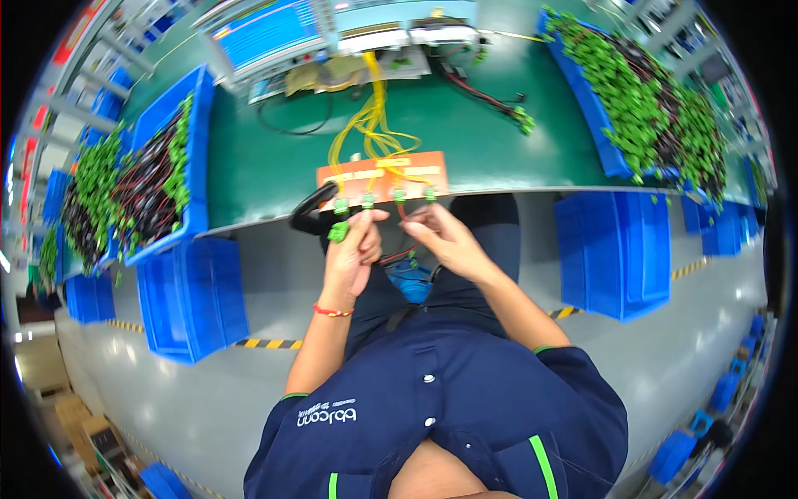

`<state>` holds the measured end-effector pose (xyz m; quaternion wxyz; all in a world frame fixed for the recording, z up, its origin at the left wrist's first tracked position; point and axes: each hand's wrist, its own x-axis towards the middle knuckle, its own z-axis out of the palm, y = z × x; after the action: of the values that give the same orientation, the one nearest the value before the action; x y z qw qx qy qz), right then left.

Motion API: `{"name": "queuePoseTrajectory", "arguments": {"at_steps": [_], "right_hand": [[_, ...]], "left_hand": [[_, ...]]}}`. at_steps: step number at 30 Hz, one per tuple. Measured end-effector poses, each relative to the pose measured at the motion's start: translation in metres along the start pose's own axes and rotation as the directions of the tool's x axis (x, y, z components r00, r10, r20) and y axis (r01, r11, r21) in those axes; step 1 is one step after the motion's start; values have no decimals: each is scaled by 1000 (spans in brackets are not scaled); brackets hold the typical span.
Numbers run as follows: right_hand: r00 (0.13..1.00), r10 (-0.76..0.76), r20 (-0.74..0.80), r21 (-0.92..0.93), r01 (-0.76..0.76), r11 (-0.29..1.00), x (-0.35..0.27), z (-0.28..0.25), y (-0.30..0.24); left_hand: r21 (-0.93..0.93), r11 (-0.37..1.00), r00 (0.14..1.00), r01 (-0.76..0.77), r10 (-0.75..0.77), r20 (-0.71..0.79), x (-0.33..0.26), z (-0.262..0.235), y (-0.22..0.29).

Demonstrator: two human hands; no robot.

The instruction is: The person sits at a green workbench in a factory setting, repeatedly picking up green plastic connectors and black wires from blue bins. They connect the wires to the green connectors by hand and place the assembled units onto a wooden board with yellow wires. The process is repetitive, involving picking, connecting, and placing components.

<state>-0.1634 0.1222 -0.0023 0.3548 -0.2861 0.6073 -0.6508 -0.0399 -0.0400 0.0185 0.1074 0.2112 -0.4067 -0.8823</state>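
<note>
My left hand (353, 249) holds a green plug (338, 230) on a red and black wire, just below an orange test block (382, 177) at the front edge of the green bench (274, 158). My right hand (445, 237) pinches the red wire (402, 211) that hangs from a green connector (399, 196) plugged into the block. Several green connectors sit in a row along the block's front. Yellow cables (374, 116) run from the block up to a grey tester unit (391, 37) at the back.
A blue bin (195, 166) of green-plugged wire harnesses sits at bench left, another blue bin (594, 116) at bench right. Blue crates (195, 295) (619, 249) stand on the grey floor under the bench. A screen (270, 33) stands at the back.
</note>
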Motion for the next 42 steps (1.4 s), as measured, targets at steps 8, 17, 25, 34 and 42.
{"name": "queuePoseTrajectory", "arguments": {"at_steps": [8, 17, 25, 34, 42], "right_hand": [[921, 158, 357, 335, -284, 899, -6, -2, -26], [991, -84, -104, -633, -1, 774, -44, -143, -165], [698, -640, -321, -924, -380, 50, -1, -440, -244], [187, -899, -395, -871, -388, 302, 18, -454, -305], [74, -982, -176, -942, 275, 190, 0, -236, -335]], "left_hand": [[-82, 983, 984, 162, -155, 94, -39, -2, 1], [-47, 996, 982, 78, -69, 173, -64, -9, 2], [-24, 999, 993, -45, 47, 104, -50, 0, 11], [94, 996, 1000, 7, -8, 15, -62, -7, 16], [39, 997, 998, -70, 70, 5, -56, -4, 5]]}}
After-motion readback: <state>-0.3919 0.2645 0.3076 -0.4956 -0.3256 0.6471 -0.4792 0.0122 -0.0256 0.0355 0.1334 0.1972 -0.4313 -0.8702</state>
